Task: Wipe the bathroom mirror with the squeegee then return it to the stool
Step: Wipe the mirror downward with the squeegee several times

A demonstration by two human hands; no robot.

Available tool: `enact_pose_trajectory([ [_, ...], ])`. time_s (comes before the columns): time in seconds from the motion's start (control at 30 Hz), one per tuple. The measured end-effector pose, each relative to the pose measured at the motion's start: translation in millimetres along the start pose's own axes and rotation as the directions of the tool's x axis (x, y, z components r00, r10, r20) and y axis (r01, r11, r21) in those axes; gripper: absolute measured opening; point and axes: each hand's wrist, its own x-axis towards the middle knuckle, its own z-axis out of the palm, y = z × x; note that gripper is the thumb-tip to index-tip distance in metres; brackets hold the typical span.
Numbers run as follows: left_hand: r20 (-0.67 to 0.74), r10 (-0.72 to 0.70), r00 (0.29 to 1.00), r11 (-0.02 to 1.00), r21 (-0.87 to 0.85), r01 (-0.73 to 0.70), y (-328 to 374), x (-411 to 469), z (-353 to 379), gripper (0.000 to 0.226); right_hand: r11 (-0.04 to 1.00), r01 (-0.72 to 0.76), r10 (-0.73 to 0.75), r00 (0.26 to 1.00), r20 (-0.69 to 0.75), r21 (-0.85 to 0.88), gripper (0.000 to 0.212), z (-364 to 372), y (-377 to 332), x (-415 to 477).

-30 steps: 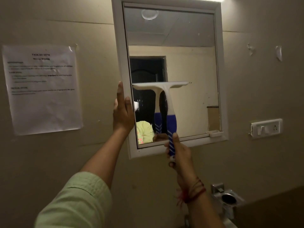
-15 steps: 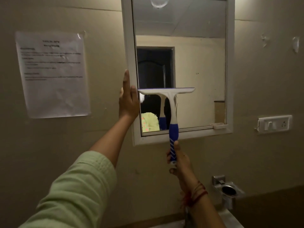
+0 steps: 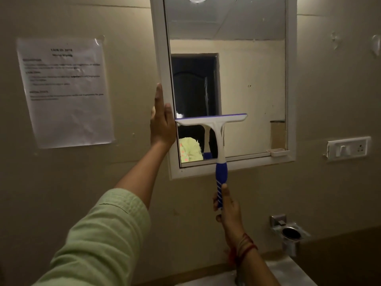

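So the right hand [image 3: 227,209] had its fingers curled tight around the bottom of the squeegee [image 3: 218,145] handle, just below the mirror [image 3: 247,83]. The blade sat flat across the lower left part of the mirror, level, one end right at the left frame edge. The left hand [image 3: 162,124] was open, fingers straight and together, pressed flat on the mirror's left frame and gripping nothing. A paper [image 3: 66,91] hung well left of the mirror, and a switch [image 3: 348,148] right of it.
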Motion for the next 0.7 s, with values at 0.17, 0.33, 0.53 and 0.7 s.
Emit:
enact_pose_trajectory([
  [0.17,0.009,-0.004,1.0,1.0,-0.015,0.004,0.9,-0.4,0.3,0.049,1.0,0.017,-0.017,0.999,0.028,-0.011,0.047,0.2,-20.6,7.4],
  [0.33,0.005,-0.019,1.0,1.0,-0.013,0.019,0.0,-0.1,0.6,0.049,0.998,0.064,-0.064,0.997,0.039,-0.002,0.046,4.9,-35.9,18.7],
  [0.53,-0.032,0.009,0.999,1.0,0.002,-0.009,2.1,0.6,0.0,0.047,1.0,0.008,-0.008,1.0,0.018,-0.002,0.041,-3.8,20.8,-3.2],
  [0.7,-0.058,0.017,0.998,1.0,0.003,-0.017,0.9,0.0,1.9,0.047,1.0,0.026,-0.027,1.0,0.004,0.017,0.043,-9.2,-3.8,8.5],
])
